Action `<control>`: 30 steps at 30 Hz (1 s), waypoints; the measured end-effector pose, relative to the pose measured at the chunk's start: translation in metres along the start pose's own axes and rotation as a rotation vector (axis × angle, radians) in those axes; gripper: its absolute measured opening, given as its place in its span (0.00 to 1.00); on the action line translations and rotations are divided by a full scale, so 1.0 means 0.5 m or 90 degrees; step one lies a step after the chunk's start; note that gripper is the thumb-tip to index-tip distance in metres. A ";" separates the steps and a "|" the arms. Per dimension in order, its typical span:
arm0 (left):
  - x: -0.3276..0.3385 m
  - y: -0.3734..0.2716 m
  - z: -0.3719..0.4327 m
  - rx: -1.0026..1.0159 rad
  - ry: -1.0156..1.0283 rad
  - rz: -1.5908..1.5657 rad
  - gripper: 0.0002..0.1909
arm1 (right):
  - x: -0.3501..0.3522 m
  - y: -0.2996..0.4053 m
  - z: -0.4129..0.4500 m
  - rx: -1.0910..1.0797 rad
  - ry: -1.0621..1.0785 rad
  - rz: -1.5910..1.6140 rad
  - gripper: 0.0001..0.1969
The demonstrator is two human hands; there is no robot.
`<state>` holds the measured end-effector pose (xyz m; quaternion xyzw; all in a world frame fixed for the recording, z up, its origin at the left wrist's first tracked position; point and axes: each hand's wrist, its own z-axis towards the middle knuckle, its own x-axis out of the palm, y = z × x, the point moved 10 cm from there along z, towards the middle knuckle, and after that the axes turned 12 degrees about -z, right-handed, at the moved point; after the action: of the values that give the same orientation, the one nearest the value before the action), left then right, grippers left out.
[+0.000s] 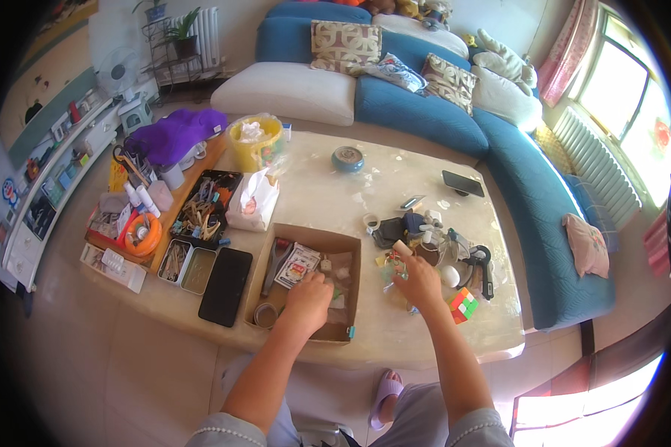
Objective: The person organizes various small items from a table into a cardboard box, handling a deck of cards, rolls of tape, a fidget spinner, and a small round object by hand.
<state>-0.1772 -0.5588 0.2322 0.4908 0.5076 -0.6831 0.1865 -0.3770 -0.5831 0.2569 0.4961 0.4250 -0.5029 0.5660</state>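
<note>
My left hand (308, 302) reaches into an open cardboard box (358, 279). Its fingertips are near a boxed deck of cards (297, 267) and a small white item (325, 265); whether they grip anything is hidden. Also inside the box are a grey-and-red handled tool (277, 265) and a roll of tape (265, 315). To the right, my right hand (419, 282) is over the edge of a pile of small things, its fingers around a small clear bag with colourful bits (392, 269). A cream cylinder (402, 248) shows just beyond those fingers. Their grip is unclear.
Beside the right hand lie a white ball (450, 276), a puzzle cube (463, 306) and a black-handled tool (485, 271). Left of the box are a black phone (225, 288), metal tins (197, 271) and a tissue pack (253, 201). A blue ashtray (348, 160) stands farther back.
</note>
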 end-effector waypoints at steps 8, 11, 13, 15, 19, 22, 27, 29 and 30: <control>-0.103 -0.099 0.018 0.106 -0.248 -0.215 0.09 | 0.028 0.008 -0.047 0.024 -0.049 -0.083 0.28; -0.099 -0.123 0.032 0.151 -0.276 -0.223 0.09 | 0.022 -0.024 -0.045 -0.009 -0.175 -0.063 0.17; -0.103 -0.134 0.030 0.167 -0.292 -0.214 0.10 | -0.008 -0.044 -0.055 0.030 -0.184 0.049 0.10; -0.125 -0.159 0.025 0.202 -0.334 -0.213 0.12 | -0.019 -0.091 -0.060 0.092 -0.182 0.173 0.09; -0.125 -0.195 0.029 0.198 -0.317 -0.291 0.13 | 0.015 -0.135 -0.084 0.278 -0.045 0.901 0.12; -0.087 -0.182 0.055 0.103 -0.238 -0.529 0.12 | 0.019 -0.061 -0.094 0.200 0.129 1.178 0.14; -0.057 -0.181 0.070 0.084 -0.216 -0.637 0.09 | 0.029 -0.005 -0.113 0.219 0.191 1.214 0.15; -0.063 -0.170 0.066 0.069 -0.252 -0.600 0.08 | 0.030 0.023 -0.119 0.219 0.248 1.285 0.16; -0.067 -0.163 0.064 0.057 -0.287 -0.569 0.07 | 0.030 0.026 -0.121 0.219 0.248 1.285 0.16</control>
<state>-0.2388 -0.5610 0.3029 0.0732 0.5852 -0.8066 -0.0407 -0.3612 -0.5252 0.2350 0.7674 -0.1805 0.2389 0.5669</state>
